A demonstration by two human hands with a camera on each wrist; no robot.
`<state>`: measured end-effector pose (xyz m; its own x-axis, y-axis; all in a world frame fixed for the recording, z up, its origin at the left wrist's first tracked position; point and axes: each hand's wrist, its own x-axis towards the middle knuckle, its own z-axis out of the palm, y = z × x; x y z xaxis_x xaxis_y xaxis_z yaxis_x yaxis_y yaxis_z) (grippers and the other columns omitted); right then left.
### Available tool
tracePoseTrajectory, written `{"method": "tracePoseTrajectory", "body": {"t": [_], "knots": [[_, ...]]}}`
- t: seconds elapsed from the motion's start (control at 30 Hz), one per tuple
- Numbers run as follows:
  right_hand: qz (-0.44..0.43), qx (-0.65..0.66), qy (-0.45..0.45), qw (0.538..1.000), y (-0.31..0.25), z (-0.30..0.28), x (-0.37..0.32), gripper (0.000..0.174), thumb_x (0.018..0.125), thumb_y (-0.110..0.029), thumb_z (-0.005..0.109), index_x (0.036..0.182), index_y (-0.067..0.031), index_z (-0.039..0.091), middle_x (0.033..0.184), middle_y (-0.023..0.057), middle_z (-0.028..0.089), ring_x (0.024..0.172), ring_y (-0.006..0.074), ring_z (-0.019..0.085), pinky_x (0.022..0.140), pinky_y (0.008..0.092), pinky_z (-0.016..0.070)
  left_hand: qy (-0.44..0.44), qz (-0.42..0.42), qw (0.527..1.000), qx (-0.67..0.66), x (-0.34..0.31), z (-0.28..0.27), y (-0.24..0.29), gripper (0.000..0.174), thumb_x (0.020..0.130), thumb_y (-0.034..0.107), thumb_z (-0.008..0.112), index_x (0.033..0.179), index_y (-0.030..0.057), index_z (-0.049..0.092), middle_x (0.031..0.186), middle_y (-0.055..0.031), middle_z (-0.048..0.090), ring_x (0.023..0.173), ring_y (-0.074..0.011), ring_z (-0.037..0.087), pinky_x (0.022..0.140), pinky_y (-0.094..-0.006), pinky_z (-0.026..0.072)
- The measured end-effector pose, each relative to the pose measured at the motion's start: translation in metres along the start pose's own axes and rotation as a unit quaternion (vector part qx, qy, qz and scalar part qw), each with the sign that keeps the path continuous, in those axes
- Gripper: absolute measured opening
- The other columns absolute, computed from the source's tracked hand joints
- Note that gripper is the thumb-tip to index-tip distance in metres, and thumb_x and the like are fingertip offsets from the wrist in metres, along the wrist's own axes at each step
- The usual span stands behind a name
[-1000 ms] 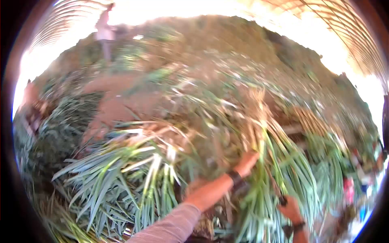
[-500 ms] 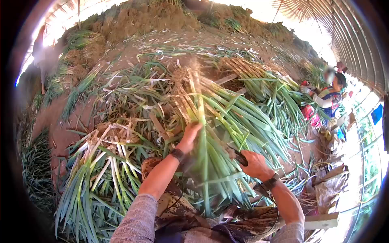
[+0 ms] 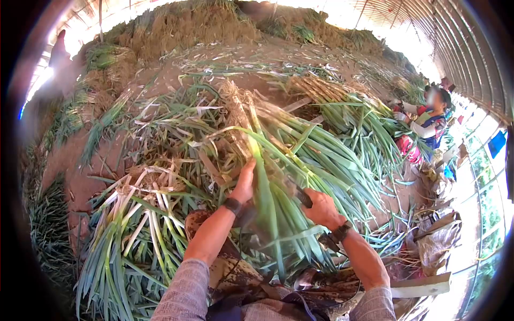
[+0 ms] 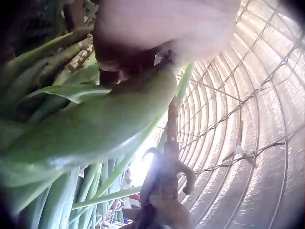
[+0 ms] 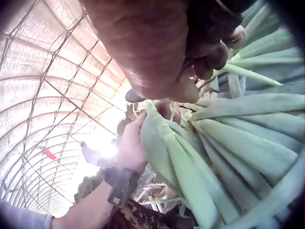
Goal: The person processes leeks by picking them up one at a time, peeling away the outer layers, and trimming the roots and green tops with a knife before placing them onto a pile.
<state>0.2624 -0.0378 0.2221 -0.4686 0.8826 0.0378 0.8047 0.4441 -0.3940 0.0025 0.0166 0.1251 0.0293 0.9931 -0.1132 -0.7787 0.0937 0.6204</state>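
In the head view my left hand (image 3: 245, 182) grips a long green onion (image 3: 261, 179), its roots pointing away and its leaves hanging toward my lap. The broad leaf (image 4: 95, 124) fills much of the left wrist view, just under that hand. My right hand (image 3: 324, 208) holds the dark handle of what looks like an air blow gun (image 3: 305, 199). Its thin rod (image 4: 172, 121) points toward the held onion in the left wrist view. Seen from the right wrist, the right hand (image 5: 143, 52) covers the top, close by the onion leaves (image 5: 176, 162).
A pile of green onions (image 3: 326, 150) lies right of the hands, another pale-stemmed bundle (image 3: 152, 214) at left. Loose leaf scraps (image 3: 176, 112) cover the soil. A person (image 3: 436, 117) sits at far right. A pale board (image 3: 420, 286) juts out at lower right.
The head view has swung right and steadied. The right hand with the blow gun has come closer to the left hand. Over the last half second the left hand has shifted slightly left.
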Motion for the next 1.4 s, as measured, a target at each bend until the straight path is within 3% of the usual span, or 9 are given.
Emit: {"method": "tracePoseTrajectory", "body": {"t": [0.23, 0.4, 0.47, 0.53, 0.73, 0.9, 1.0, 1.2, 1.4], "knots": [[-0.031, 0.009, 0.068, 0.997, 0.0, -0.014, 0.018, 0.035, 0.077, -0.022, 0.072, 0.106, -0.0048, 0.062, 0.079, 0.0178, 0.063, 0.073, 0.0367, 0.061, 0.067, 0.0461, 0.0485, -0.014, 0.04, 0.997, 0.058, 0.004, 0.003, 0.009, 0.027, 0.1, 0.027, 0.057, 0.122, 0.0103, 0.059, 0.103, -0.0032, 0.065, 0.089, -0.0165, 0.065, 0.075, -0.0374, 0.0568], [0.136, 0.217, 0.152, 0.955, 0.018, -0.026, 0.041, 0.029, 0.075, -0.021, 0.071, 0.099, -0.0048, 0.064, 0.074, 0.0164, 0.06, 0.066, 0.0286, 0.055, 0.064, 0.041, 0.0459, -0.032, 0.043, 0.996, 0.077, 0.002, 0.013, 0.011, 0.03, 0.1, 0.029, 0.057, 0.122, 0.0095, 0.057, 0.104, -0.003, 0.064, 0.087, -0.0156, 0.065, 0.071, -0.037, 0.0578], [0.068, 0.11, 0.132, 0.983, 0.021, -0.022, 0.032, 0.028, 0.075, -0.018, 0.069, 0.1, -0.0059, 0.063, 0.078, 0.0169, 0.063, 0.069, 0.0329, 0.059, 0.065, 0.0428, 0.048, 0.039, 0.039, 0.997, 0.049, 0.01, 0.004, 0.01, 0.026, 0.098, 0.029, 0.061, 0.116, 0.0102, 0.063, 0.096, 0.0003, 0.064, 0.081, -0.012, 0.063, 0.066, -0.0318, 0.0552], [-0.129, -0.017, 0.092, 0.987, 0.0, -0.03, 0.013, 0.033, 0.077, -0.018, 0.071, 0.107, -0.006, 0.062, 0.082, 0.0163, 0.064, 0.073, 0.0358, 0.063, 0.065, 0.0455, 0.0497, 0.062, 0.07, 0.994, 0.06, 0.016, 0.001, 0.009, 0.026, 0.097, 0.032, 0.062, 0.113, 0.0107, 0.064, 0.093, 0.0008, 0.064, 0.075, -0.0123, 0.062, 0.063, -0.0303, 0.0536], [-0.076, -0.043, 0.066, 0.994, -0.007, -0.01, 0.014, 0.034, 0.078, -0.017, 0.07, 0.11, -0.0081, 0.061, 0.089, 0.0149, 0.066, 0.082, 0.0387, 0.064, 0.067, 0.0486, 0.0501, -0.03, 0.011, 0.998, -0.059, 0.006, -0.001, 0.021, 0.033, 0.1, 0.041, 0.054, 0.112, 0.0105, 0.059, 0.095, -0.0046, 0.065, 0.079, -0.02, 0.064, 0.067, -0.0397, 0.0553], [-0.055, 0.011, 0.12, 0.991, -0.025, -0.009, 0.033, 0.034, 0.078, -0.017, 0.069, 0.11, -0.0081, 0.06, 0.091, 0.0178, 0.065, 0.082, 0.04, 0.063, 0.07, 0.0485, 0.0502, -0.004, 0.009, 0.998, -0.062, -0.019, 0.032, 0.032, 0.032, 0.099, 0.034, 0.046, 0.109, 0.0074, 0.06, 0.097, -0.0095, 0.066, 0.077, -0.0248, 0.062, 0.068, -0.04, 0.0544], [-0.042, -0.018, 0.054, 0.997, -0.033, -0.019, 0.048, 0.035, 0.079, -0.019, 0.069, 0.111, -0.0082, 0.061, 0.093, 0.0174, 0.065, 0.084, 0.0406, 0.063, 0.073, 0.0481, 0.0506, -0.013, 0.008, 0.997, -0.072, -0.02, 0.029, 0.026, 0.033, 0.099, 0.039, 0.049, 0.107, 0.0076, 0.056, 0.094, -0.0061, 0.062, 0.078, -0.0212, 0.06, 0.066, -0.0422, 0.0528], [-0.093, -0.013, 0.098, 0.991, -0.045, -0.032, 0.071, 0.035, 0.078, -0.021, 0.07, 0.11, -0.0076, 0.061, 0.095, 0.0162, 0.064, 0.087, 0.0395, 0.063, 0.074, 0.0476, 0.0511, 0.006, 0.003, 0.999, -0.031, -0.02, 0.022, 0.026, 0.043, 0.099, 0.055, 0.045, 0.096, 0.0129, 0.054, 0.076, -0.0007, 0.052, 0.066, -0.0148, 0.051, 0.053, -0.0356, 0.0436], [-0.098, -0.019, 0.07, 0.993, -0.045, -0.036, 0.083, 0.039, 0.077, -0.018, 0.07, 0.114, -0.0064, 0.061, 0.097, 0.0166, 0.066, 0.089, 0.0393, 0.063, 0.074, 0.0471, 0.0513, -0.043, 0.011, 0.998, -0.055, -0.02, 0.016, 0.023, 0.047, 0.098, 0.061, 0.042, 0.091, 0.0155, 0.052, 0.068, 0.0008, 0.044, 0.059, -0.0163, 0.045, 0.053, -0.0343, 0.0408]]}}
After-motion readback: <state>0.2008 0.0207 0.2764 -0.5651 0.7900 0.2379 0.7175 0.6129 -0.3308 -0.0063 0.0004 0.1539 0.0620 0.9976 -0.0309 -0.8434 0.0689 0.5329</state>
